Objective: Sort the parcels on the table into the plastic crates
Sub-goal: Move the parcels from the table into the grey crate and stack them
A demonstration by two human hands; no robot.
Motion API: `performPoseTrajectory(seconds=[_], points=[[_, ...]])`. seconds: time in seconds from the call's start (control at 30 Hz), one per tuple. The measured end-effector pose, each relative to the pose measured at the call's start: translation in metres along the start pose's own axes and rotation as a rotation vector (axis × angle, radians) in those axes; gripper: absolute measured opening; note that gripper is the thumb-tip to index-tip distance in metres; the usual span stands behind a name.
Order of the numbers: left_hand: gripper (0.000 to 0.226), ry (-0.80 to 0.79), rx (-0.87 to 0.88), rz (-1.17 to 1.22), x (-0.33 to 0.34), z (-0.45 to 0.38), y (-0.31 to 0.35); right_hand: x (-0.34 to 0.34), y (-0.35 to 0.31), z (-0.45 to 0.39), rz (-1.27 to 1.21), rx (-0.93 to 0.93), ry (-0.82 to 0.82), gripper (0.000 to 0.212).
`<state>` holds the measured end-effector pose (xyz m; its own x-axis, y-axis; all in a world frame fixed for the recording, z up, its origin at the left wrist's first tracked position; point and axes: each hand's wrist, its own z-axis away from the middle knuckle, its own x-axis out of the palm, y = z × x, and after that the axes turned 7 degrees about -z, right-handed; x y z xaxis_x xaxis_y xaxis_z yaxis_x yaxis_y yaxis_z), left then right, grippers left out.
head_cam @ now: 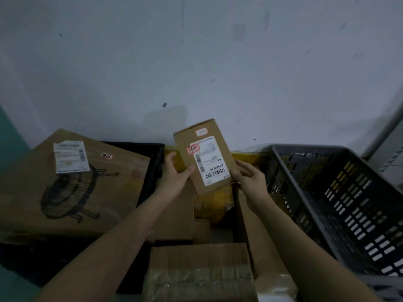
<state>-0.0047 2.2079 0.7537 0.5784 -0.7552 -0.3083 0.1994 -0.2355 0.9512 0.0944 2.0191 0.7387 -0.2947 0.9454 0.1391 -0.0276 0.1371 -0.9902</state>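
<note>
I hold a small flat cardboard parcel [192, 144] with a white barcode label and a red-marked sticker upright in front of me. My left hand [174, 173] grips its lower left edge and my right hand [246, 173] grips its lower right corner. Below it lie several brown cardboard parcels [196, 271] and a yellow bag parcel [213, 205]. A grey slotted plastic crate [340, 199] stands at the right. A black crate [152, 158] at the left carries a large box.
A large cardboard box [72, 188] printed with a fan drawing and bearing a white label lies tilted over the black crate. A grey wall [196, 62] rises close behind everything. A pale pole [388, 129] leans at the far right.
</note>
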Motion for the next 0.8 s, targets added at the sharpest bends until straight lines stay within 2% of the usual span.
performPoseTrajectory(seconds=[0.07, 0.1, 0.13, 0.2, 0.27, 0.33, 0.37, 0.43, 0.5, 0.57, 0.63, 0.7, 0.8], points=[[0.080, 0.193, 0.239, -0.241, -0.013, -0.007, 0.009, -0.011, -0.010, -0.009, 0.178, -0.071, -0.069, 0.036], [0.080, 0.230, 0.377, -0.391, -0.019, -0.011, 0.016, -0.015, -0.016, -0.014, 0.282, -0.105, -0.119, 0.035], [0.079, 0.203, 0.499, -0.568, -0.022, -0.015, 0.023, -0.018, -0.022, -0.018, 0.365, -0.129, -0.183, 0.034], [0.077, -0.019, 0.602, -0.876, -0.023, -0.021, 0.041, -0.021, -0.039, -0.022, 0.491, -0.146, -0.340, 0.032], [0.067, -0.297, 0.508, -0.984, -0.017, -0.023, 0.056, -0.025, -0.053, -0.025, 0.586, -0.164, -0.468, 0.031], [0.052, -0.382, 0.417, -0.905, -0.008, -0.024, 0.061, -0.033, -0.063, -0.026, 0.625, -0.227, -0.475, 0.029], [0.046, -0.329, 0.407, -0.835, 0.000, -0.024, 0.062, -0.038, -0.064, -0.028, 0.626, -0.283, -0.415, 0.029], [0.038, -0.119, 0.377, -0.606, 0.019, -0.023, 0.063, -0.050, -0.064, -0.034, 0.550, -0.322, -0.195, 0.038], [0.036, 0.088, 0.246, -0.234, 0.042, -0.022, 0.066, -0.062, -0.062, -0.037, 0.390, -0.229, -0.036, 0.054], [0.037, 0.181, 0.071, 0.129, 0.068, -0.019, 0.076, -0.075, -0.056, -0.038, 0.307, -0.123, -0.042, 0.066], [0.036, 0.208, -0.037, 0.309, 0.098, -0.012, 0.086, -0.088, -0.051, -0.034, 0.190, -0.040, -0.161, 0.066], [0.037, 0.227, -0.073, 0.367, 0.129, -0.006, 0.094, -0.103, -0.048, -0.034, 0.055, -0.020, -0.228, 0.058], [0.039, 0.219, -0.069, 0.343, 0.167, 0.000, 0.104, -0.133, -0.048, -0.042, -0.014, -0.046, -0.169, 0.048]])
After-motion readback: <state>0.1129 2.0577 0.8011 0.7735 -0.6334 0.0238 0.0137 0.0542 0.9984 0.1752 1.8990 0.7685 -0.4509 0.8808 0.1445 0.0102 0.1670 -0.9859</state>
